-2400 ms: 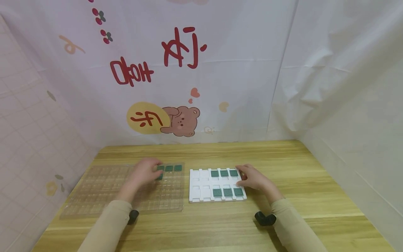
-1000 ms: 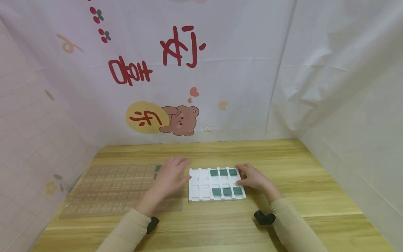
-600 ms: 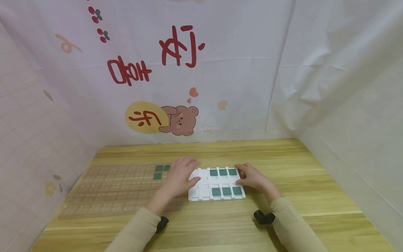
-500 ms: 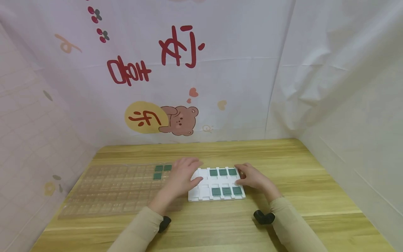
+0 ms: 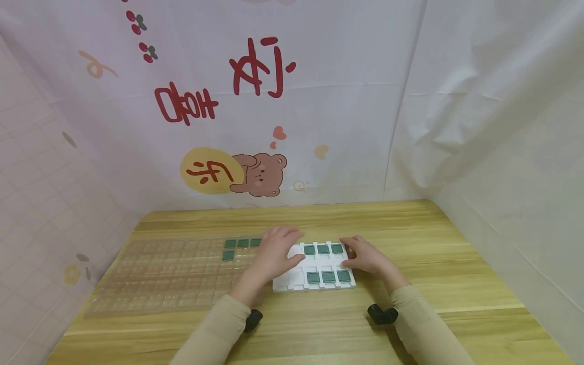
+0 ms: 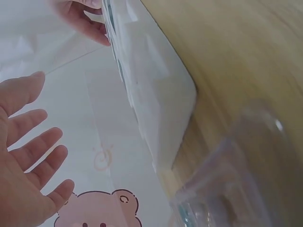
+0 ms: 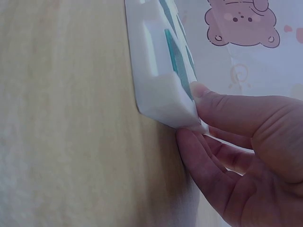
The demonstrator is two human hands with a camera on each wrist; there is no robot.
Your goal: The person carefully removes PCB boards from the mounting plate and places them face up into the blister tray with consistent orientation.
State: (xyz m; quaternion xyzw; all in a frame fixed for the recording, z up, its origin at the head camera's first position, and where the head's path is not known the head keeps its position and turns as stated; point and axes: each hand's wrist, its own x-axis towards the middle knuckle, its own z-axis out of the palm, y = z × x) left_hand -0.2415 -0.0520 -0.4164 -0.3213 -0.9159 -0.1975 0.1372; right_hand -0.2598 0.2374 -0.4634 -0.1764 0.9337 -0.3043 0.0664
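Note:
My left hand hovers over the left part of a white tray. In the left wrist view its fingers are spread apart and nothing shows between them. At the tray's right end my right hand grips the edge, thumb on the upper side and fingers against the end wall. Two rows of green square chips sit in the tray's pockets, several in all; visible pockets toward the left are bare. Several more green chips lie in a clear plastic tray, partly behind my left hand.
The clear tray lies flat on the left of the wooden table, close beside the white tray. A printed white cloth hangs behind the table, and cloth walls stand on both sides. A black wrist device is under each forearm.
My left hand has moved right, from the chips in the clear tray to above the white tray. The right hand keeps its grip. The visible chips have stayed in their pockets.

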